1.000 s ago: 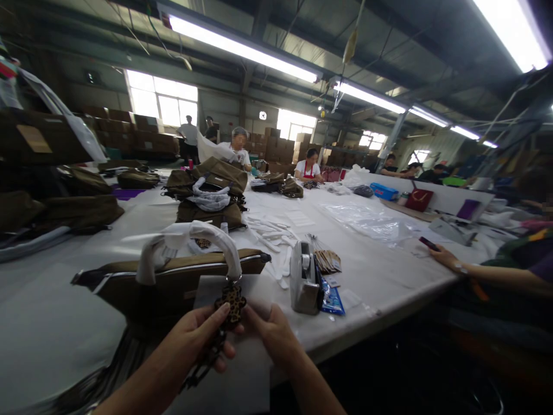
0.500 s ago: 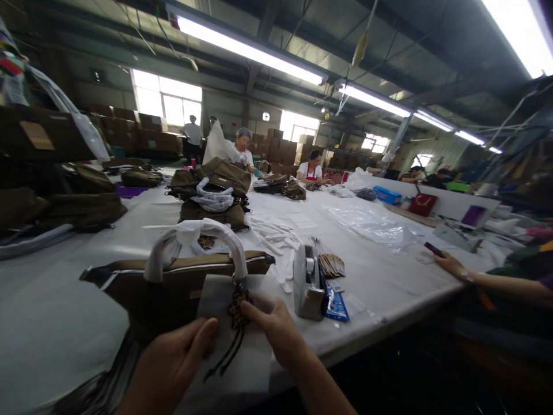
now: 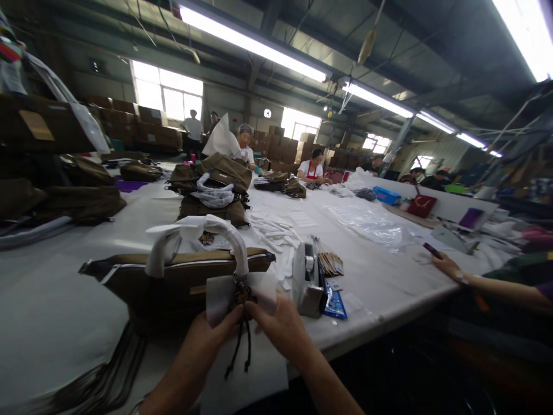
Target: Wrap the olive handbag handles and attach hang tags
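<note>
An olive-brown handbag point(image 3: 173, 288) stands on the table before me, its handles point(image 3: 231, 233) wrapped in white film. From the right handle's base hangs a leopard-print charm point(image 3: 241, 295) with dark cords dangling below. A sheet of thin white paper point(image 3: 220, 291) lies behind the charm. My left hand point(image 3: 207, 346) pinches the charm and the paper from the left, thumb on the charm. On the other side my right hand point(image 3: 280, 323) grips the same charm and paper, the two thumbs nearly touching. Most fingers are hidden behind the paper.
A tape dispenser point(image 3: 309, 282) stands right of the bag, beside a blue packet point(image 3: 334, 302) and brown tags point(image 3: 330, 262). More bags point(image 3: 216, 184) are piled behind. At the right, another person's hand point(image 3: 447, 268) holds a phone point(image 3: 432, 251).
My left hand has moved up and right onto the charm and paper. Both hands are now close together, and the paper's upper part is drawn in around the charm.
</note>
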Tool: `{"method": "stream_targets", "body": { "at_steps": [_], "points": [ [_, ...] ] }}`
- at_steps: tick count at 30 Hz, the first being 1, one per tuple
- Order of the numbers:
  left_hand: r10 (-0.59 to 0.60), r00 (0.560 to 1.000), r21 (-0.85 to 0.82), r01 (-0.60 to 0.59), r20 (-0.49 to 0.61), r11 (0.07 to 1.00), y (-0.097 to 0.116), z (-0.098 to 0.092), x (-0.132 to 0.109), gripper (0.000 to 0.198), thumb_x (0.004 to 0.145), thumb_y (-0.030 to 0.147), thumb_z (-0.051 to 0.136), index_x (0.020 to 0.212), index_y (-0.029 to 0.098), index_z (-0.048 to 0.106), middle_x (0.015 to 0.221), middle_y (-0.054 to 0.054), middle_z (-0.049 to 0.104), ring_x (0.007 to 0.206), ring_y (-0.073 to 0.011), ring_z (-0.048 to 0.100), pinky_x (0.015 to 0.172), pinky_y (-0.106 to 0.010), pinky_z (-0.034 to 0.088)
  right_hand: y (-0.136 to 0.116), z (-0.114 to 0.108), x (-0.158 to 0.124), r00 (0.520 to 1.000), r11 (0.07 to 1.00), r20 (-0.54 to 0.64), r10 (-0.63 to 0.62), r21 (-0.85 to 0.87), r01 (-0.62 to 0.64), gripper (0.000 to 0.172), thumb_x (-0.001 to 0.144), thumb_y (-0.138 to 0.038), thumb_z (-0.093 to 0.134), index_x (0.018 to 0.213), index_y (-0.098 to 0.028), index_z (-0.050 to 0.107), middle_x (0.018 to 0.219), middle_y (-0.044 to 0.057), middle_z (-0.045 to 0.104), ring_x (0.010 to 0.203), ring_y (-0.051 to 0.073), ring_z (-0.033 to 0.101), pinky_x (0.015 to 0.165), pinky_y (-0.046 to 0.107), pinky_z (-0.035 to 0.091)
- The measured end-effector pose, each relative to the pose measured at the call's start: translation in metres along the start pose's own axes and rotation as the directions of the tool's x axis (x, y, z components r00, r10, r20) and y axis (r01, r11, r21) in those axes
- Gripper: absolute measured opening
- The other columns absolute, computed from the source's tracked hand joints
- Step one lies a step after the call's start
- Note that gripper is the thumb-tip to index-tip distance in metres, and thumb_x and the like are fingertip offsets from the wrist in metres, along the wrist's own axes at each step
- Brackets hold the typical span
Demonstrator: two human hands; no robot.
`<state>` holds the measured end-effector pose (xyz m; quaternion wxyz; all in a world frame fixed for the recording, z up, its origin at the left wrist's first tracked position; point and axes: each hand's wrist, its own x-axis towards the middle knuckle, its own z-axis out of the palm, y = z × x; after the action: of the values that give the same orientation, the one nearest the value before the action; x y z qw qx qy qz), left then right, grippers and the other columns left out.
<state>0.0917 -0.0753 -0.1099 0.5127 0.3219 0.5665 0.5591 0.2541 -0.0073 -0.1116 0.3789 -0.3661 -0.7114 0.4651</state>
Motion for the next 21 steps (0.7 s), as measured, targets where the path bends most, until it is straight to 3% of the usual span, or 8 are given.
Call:
{"method": "stream_targets", "body": {
  "at_steps": [2, 5, 7, 10, 14, 18, 21],
  "points": [
    [0.001, 0.999, 0.029, 0.0, -0.036, 1.0, -0.004, -0.001, 0.001, 0.043, 0.078, 0.048, 0.081, 0.11, 0.018, 0.081, 0.114, -0.007, 0.081, 0.12, -0.0312, 0.07, 0.102, -0.038, 0.056, 0.009, -0.005, -0.005, 0.998, 0.992, 0.023, 0.065, 0.11, -0.067, 0.048, 0.09, -0.063, 0.067, 0.107, -0.018, 0.077, 0.095, 0.007, 0.075, 0.091, 0.026, 0.069, 0.085, 0.038, 0.057],
    [0.015, 0.998, 0.079, -0.011, -0.055, 0.997, -0.01, -0.007, 0.004, 0.044, 0.077, 0.048, 0.08, 0.107, 0.017, 0.081, 0.109, -0.008, 0.082, 0.112, -0.0307, 0.074, 0.096, -0.035, 0.059, 0.024, -0.003, -0.012, 0.982, 0.882, 0.076, 0.17, 0.434, -0.186, 0.07, 0.095, -0.078, 0.04, 0.1, -0.018, 0.075, 0.076, 0.006, 0.068, 0.066, 0.02, 0.062, 0.059, 0.03, 0.053],
    [0.029, 0.997, 0.099, -0.022, -0.066, 0.995, -0.014, -0.009, 0.007, 0.044, 0.077, 0.049, 0.08, 0.105, 0.016, 0.08, 0.106, -0.007, 0.083, 0.109, -0.0301, 0.075, 0.092, -0.033, 0.059, 0.031, 0.007, -0.013, 0.983, 0.85, 0.019, 0.181, 0.5, -0.166, 0.064, 0.094, -0.077, 0.048, 0.095, -0.018, 0.074, 0.07, 0.003, 0.062, 0.058, 0.016, 0.055, 0.052, 0.026, 0.047],
    [0.075, 0.996, 0.187, -0.066, -0.042, 0.98, -0.018, -0.011, 0.009, 0.044, 0.078, 0.052, 0.077, 0.1, 0.015, 0.08, 0.093, -0.006, 0.083, 0.098, -0.0294, 0.077, 0.082, -0.03, 0.059, 0.034, 0.029, -0.01, 0.99, 0.903, -0.049, 0.131, 0.419, -0.099, 0.05, 0.087, -0.064, 0.07, 0.104, -0.018, 0.073, 0.072, 0.001, 0.062, 0.052, 0.012, 0.05, 0.047, 0.023, 0.043],
    [0.199, 0.978, 0.375, -0.207, 0.059, 0.904, -0.02, -0.014, 0.003, 0.056, 0.092, 0.064, 0.055, 0.091, 0.014, 0.079, 0.069, -0.005, 0.076, 0.071, -0.0263, 0.073, 0.065, -0.03, 0.055, 0.034, 0.057, -0.005, 0.973, 0.973, -0.213, 0.086, 0.226, -0.036, 0.042, 0.09, -0.057, 0.07, 0.103, -0.017, 0.072, 0.07, -0.001, 0.059, 0.05, 0.011, 0.05, 0.044, 0.022, 0.041],
    [0.36, 0.933, 0.529, -0.316, 0.022, 0.788, -0.022, -0.02, -0.003, 0.057, 0.097, 0.061, 0.048, 0.123, 0.016, 0.071, 0.101, -0.008, 0.081, 0.1, -0.0295, 0.076, 0.085, -0.032, 0.058, 0.035, 0.068, -0.008, 0.947, 0.993, -0.317, 0.052, 0.121, -0.015, 0.035, 0.088, -0.051, 0.073, 0.086, -0.017, 0.069, 0.065, -0.003, 0.051, 0.053, 0.011, 0.048, 0.047, 0.022, 0.04],
    [0.464, 0.885, 0.641, -0.382, 0.044, 0.666, -0.019, -0.025, -0.002, 0.054, 0.098, 0.051, 0.045, 0.141, 0.02, 0.06, 0.12, -0.008, 0.078, 0.116, -0.0288, 0.073, 0.099, -0.033, 0.056, 0.032, 0.064, -0.007, 0.973, 0.985, -0.223, 0.061, 0.173, -0.022, 0.038, 0.09, -0.054, 0.069, 0.081, -0.017, 0.064, 0.062, -0.003, 0.052, 0.048, 0.01, 0.049, 0.044, 0.022, 0.037]
  ]
}}
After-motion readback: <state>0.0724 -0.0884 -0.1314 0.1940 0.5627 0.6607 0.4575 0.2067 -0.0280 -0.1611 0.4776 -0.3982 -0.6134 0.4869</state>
